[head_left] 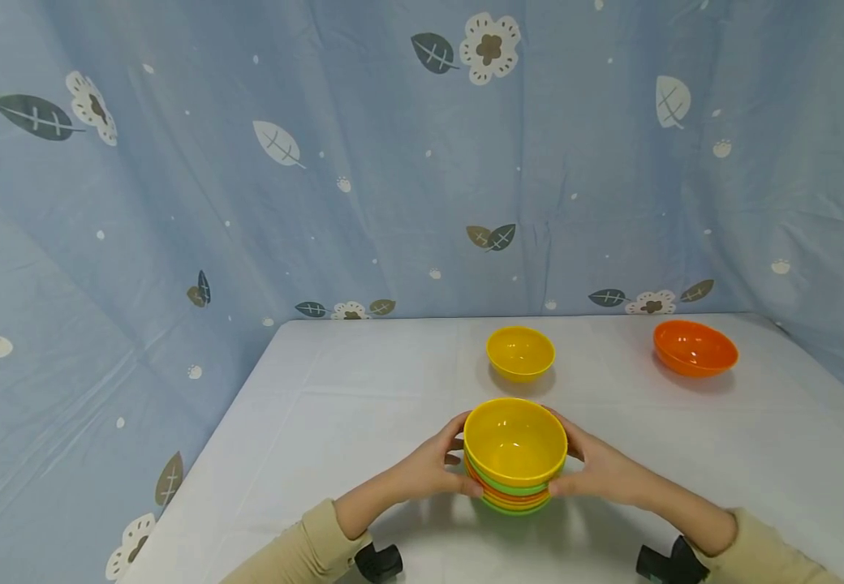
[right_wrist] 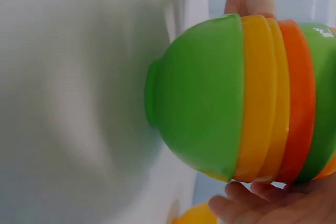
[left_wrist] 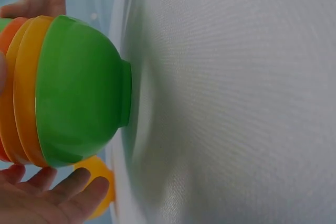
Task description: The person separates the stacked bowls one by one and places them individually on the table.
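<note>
Gripping the bowl stack (head_left: pixel 513 444), the left hand (head_left: pixel 438 467) and right hand (head_left: pixel 600 470) hold it upright between them, yellow on top, green at bottom; whether it touches the table (head_left: pixel 363 405) is unclear. Beyond it sit a yellow bowl (head_left: pixel 520 355) and, farther right, an orange bowl (head_left: pixel 695 350).

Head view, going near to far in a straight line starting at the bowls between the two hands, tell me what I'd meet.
Stack of bowls → single yellow bowl → blue cloth backdrop.
</note>
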The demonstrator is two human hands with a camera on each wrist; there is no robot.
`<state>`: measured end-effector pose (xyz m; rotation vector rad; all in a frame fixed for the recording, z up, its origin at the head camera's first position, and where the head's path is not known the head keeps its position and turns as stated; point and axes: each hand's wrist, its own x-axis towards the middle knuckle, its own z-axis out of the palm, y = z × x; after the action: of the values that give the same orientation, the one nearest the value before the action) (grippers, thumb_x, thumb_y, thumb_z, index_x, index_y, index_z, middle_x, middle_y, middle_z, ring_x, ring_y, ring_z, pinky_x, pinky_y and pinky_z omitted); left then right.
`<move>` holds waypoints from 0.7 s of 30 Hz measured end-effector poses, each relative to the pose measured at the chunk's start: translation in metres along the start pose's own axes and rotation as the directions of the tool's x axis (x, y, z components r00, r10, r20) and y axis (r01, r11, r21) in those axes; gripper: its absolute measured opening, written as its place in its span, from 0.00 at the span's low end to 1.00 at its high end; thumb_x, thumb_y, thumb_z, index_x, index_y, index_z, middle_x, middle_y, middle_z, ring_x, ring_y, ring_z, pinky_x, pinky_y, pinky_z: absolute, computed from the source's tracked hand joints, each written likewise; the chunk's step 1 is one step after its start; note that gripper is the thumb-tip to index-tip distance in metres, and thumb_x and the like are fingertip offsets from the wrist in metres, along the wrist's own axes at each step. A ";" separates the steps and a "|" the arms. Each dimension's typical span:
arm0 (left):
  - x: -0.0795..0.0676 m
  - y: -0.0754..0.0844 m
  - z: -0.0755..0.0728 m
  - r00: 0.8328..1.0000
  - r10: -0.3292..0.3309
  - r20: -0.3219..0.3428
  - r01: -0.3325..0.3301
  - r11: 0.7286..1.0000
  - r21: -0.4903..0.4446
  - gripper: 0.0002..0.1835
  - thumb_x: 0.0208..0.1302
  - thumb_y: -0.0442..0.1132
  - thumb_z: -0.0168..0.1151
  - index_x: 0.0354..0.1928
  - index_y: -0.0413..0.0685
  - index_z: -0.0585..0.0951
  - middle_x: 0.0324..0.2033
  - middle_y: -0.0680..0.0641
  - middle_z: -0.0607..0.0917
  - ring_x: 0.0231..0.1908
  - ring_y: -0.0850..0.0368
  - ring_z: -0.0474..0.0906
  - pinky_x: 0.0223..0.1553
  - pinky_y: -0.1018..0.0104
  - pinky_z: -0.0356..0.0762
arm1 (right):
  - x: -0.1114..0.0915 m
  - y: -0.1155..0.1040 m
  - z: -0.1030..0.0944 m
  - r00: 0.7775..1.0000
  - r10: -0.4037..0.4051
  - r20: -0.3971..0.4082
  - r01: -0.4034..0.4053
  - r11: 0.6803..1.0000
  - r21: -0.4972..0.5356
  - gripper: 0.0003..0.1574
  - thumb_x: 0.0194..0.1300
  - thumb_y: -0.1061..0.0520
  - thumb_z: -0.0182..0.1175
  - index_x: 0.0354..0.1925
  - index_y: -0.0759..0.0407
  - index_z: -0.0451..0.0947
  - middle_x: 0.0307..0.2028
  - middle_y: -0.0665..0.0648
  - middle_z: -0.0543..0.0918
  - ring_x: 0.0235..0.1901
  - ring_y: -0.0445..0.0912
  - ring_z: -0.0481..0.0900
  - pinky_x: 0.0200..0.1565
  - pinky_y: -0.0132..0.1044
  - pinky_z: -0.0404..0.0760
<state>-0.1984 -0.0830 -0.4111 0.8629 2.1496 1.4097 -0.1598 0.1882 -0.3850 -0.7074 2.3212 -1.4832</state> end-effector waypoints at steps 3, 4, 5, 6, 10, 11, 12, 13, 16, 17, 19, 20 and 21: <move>0.000 0.000 -0.001 1.000 0.012 0.006 -0.012 1.000 -0.008 0.52 0.48 0.53 0.70 0.70 0.57 0.49 0.64 0.51 0.61 0.60 0.54 0.65 0.56 0.62 0.68 | 0.001 0.005 0.002 1.000 -0.001 0.013 0.000 0.999 0.051 0.60 0.55 0.48 0.65 0.69 0.67 0.40 0.67 0.70 0.51 0.63 0.67 0.54 0.57 0.64 0.59; 0.000 0.000 -0.001 1.000 0.017 0.006 -0.017 1.000 -0.011 0.53 0.47 0.55 0.69 0.70 0.57 0.48 0.65 0.51 0.60 0.61 0.54 0.64 0.56 0.63 0.68 | 0.001 0.007 0.002 1.000 0.002 0.010 -0.003 0.999 0.054 0.60 0.54 0.49 0.66 0.69 0.68 0.40 0.67 0.71 0.52 0.63 0.67 0.54 0.58 0.64 0.59; 0.000 0.001 -0.002 1.000 0.024 0.003 -0.024 1.000 -0.011 0.54 0.46 0.57 0.69 0.71 0.57 0.47 0.66 0.51 0.58 0.62 0.54 0.63 0.57 0.64 0.67 | 0.001 0.008 0.003 1.000 0.007 0.009 -0.007 0.998 0.056 0.60 0.53 0.50 0.67 0.69 0.68 0.41 0.66 0.71 0.53 0.63 0.67 0.54 0.58 0.64 0.59; 0.000 0.003 -0.002 1.000 0.031 0.001 -0.031 0.999 -0.010 0.55 0.46 0.60 0.68 0.71 0.57 0.46 0.67 0.51 0.57 0.63 0.54 0.62 0.58 0.64 0.66 | 0.001 0.009 0.004 1.000 0.018 0.008 -0.018 0.998 0.059 0.60 0.52 0.50 0.68 0.69 0.68 0.42 0.66 0.71 0.54 0.63 0.67 0.54 0.58 0.64 0.58; -0.001 0.010 -0.005 0.997 0.073 -0.017 -0.072 0.997 0.013 0.57 0.44 0.65 0.65 0.71 0.56 0.44 0.69 0.50 0.54 0.65 0.54 0.58 0.61 0.63 0.63 | 0.002 0.015 0.006 0.999 0.039 0.020 -0.040 0.998 0.058 0.61 0.50 0.50 0.69 0.68 0.70 0.43 0.65 0.71 0.56 0.64 0.67 0.54 0.58 0.64 0.58; -0.001 0.013 -0.005 0.996 0.086 -0.020 -0.085 0.996 0.019 0.57 0.44 0.65 0.65 0.71 0.55 0.44 0.69 0.50 0.54 0.65 0.54 0.57 0.61 0.62 0.63 | 0.003 0.017 0.006 0.999 0.037 0.025 -0.038 0.998 0.058 0.61 0.50 0.51 0.69 0.68 0.70 0.43 0.65 0.71 0.57 0.64 0.67 0.54 0.58 0.64 0.58; -0.001 0.015 -0.006 0.995 0.097 -0.020 -0.096 0.995 0.027 0.58 0.44 0.66 0.64 0.71 0.55 0.44 0.69 0.50 0.54 0.65 0.54 0.56 0.61 0.62 0.62 | 0.004 0.018 0.007 0.999 0.034 0.028 -0.035 0.998 0.061 0.61 0.50 0.51 0.69 0.68 0.70 0.43 0.65 0.71 0.57 0.63 0.67 0.54 0.58 0.64 0.58; 0.000 0.017 -0.006 0.994 0.107 -0.021 -0.106 0.994 0.033 0.58 0.44 0.66 0.64 0.71 0.55 0.44 0.69 0.50 0.54 0.66 0.54 0.55 0.62 0.61 0.61 | 0.004 0.020 0.007 0.999 0.025 0.029 -0.027 0.998 0.060 0.61 0.50 0.52 0.69 0.68 0.70 0.42 0.65 0.71 0.57 0.63 0.68 0.54 0.58 0.64 0.58; 0.000 0.024 -0.006 0.993 0.119 -0.018 -0.118 0.992 0.045 0.58 0.44 0.67 0.64 0.71 0.53 0.44 0.69 0.50 0.54 0.66 0.54 0.55 0.63 0.59 0.60 | 0.005 0.023 0.008 1.000 0.009 0.027 -0.011 0.997 0.073 0.61 0.49 0.54 0.70 0.68 0.71 0.43 0.64 0.71 0.58 0.63 0.68 0.54 0.58 0.64 0.57; 0.001 0.025 -0.005 0.993 0.118 -0.018 -0.117 0.992 0.047 0.59 0.44 0.66 0.64 0.71 0.53 0.43 0.69 0.50 0.53 0.66 0.54 0.55 0.63 0.58 0.59 | 0.005 0.024 0.008 1.000 0.008 0.027 -0.010 0.997 0.079 0.61 0.49 0.55 0.70 0.68 0.70 0.43 0.64 0.71 0.59 0.63 0.68 0.54 0.58 0.64 0.58; 0.002 0.028 -0.004 0.994 0.104 -0.018 -0.103 0.994 0.044 0.60 0.43 0.66 0.65 0.72 0.53 0.43 0.69 0.51 0.53 0.65 0.55 0.56 0.64 0.54 0.57 | 0.005 0.025 0.009 1.000 0.007 0.027 -0.009 0.996 0.086 0.60 0.50 0.55 0.70 0.68 0.70 0.43 0.64 0.70 0.59 0.63 0.68 0.54 0.58 0.64 0.57; 0.002 0.029 -0.004 0.995 0.097 -0.019 -0.096 0.995 0.041 0.60 0.43 0.66 0.65 0.72 0.53 0.42 0.70 0.51 0.53 0.65 0.56 0.56 0.64 0.52 0.56 | 0.005 0.025 0.009 1.000 0.009 0.028 -0.012 0.996 0.090 0.59 0.50 0.55 0.69 0.68 0.69 0.43 0.64 0.70 0.59 0.63 0.68 0.54 0.58 0.65 0.57; 0.002 0.030 -0.003 0.996 0.089 -0.021 -0.088 0.996 0.034 0.61 0.42 0.66 0.66 0.72 0.54 0.42 0.70 0.52 0.52 0.65 0.56 0.56 0.64 0.50 0.55 | 0.005 0.025 0.010 0.999 0.014 0.030 -0.016 0.996 0.090 0.59 0.51 0.54 0.69 0.68 0.69 0.43 0.64 0.70 0.60 0.63 0.68 0.54 0.58 0.65 0.57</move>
<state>-0.1939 -0.0745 -0.3820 0.9702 2.1811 1.4363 -0.1652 0.1866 -0.4114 -0.6813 2.2176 -1.5503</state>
